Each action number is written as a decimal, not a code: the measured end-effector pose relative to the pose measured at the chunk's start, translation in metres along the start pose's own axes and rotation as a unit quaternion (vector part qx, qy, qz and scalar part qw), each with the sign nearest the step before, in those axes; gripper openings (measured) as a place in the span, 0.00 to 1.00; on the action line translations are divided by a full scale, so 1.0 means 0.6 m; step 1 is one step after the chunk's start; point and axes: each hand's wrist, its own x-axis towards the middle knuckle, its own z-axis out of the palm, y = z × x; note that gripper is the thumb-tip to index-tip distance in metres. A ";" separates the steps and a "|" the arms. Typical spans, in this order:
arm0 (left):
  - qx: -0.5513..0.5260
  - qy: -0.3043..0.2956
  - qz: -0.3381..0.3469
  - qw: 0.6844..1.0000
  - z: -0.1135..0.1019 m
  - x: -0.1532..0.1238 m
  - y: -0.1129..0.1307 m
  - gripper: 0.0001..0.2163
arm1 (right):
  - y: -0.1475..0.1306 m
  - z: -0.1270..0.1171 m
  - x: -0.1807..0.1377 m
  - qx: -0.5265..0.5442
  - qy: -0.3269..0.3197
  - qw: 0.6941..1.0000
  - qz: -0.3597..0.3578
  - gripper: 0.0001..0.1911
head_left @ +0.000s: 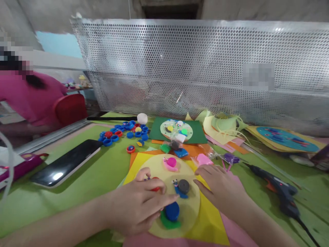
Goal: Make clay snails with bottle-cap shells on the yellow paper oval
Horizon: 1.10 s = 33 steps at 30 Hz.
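A pale yellow paper disc (192, 209) lies on a bright yellow sheet (213, 226), with small clay snails on it. One is pink (170, 164); another has a blue body (181, 192) and a grey cap shell (183, 186); the nearest has a green body (170, 222) and a blue cap shell (172, 211). My left hand (140, 202) is over the disc's left side, fingers apart, the extended index tip beside the blue clay body. Those fingers partly cover a red cap (155, 185). At the disc's right edge my right hand (219, 187) rests open, holding nothing.
Several bottle caps (128, 128) and a black phone (69, 163) lie on the left. Clay packets (181, 152) and a decorated green card (158, 130) sit behind the disc. A glue gun (277, 190) lies right, before a perforated metal panel (180, 68). A person in pink (28, 91) sits left.
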 end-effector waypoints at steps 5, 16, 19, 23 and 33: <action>0.013 0.015 0.011 1.000 0.000 0.004 0.006 0.20 | 0.003 0.002 -0.003 -0.002 -0.008 1.000 0.003 0.08; 0.028 -0.002 0.016 0.999 0.001 0.001 0.005 0.19 | 0.005 0.000 -0.004 -0.008 -0.021 1.000 0.016 0.10; 0.007 0.009 0.010 1.000 -0.002 0.001 0.002 0.22 | 0.004 -0.002 -0.004 -0.008 -0.024 1.000 0.018 0.10; 0.005 0.003 0.018 1.000 -0.005 0.003 0.004 0.21 | 0.003 -0.007 -0.002 -0.001 -0.024 0.999 0.023 0.10; 0.098 0.086 0.035 0.991 0.002 -0.003 0.005 0.17 | 0.030 -0.011 0.008 0.029 0.000 0.997 0.076 0.10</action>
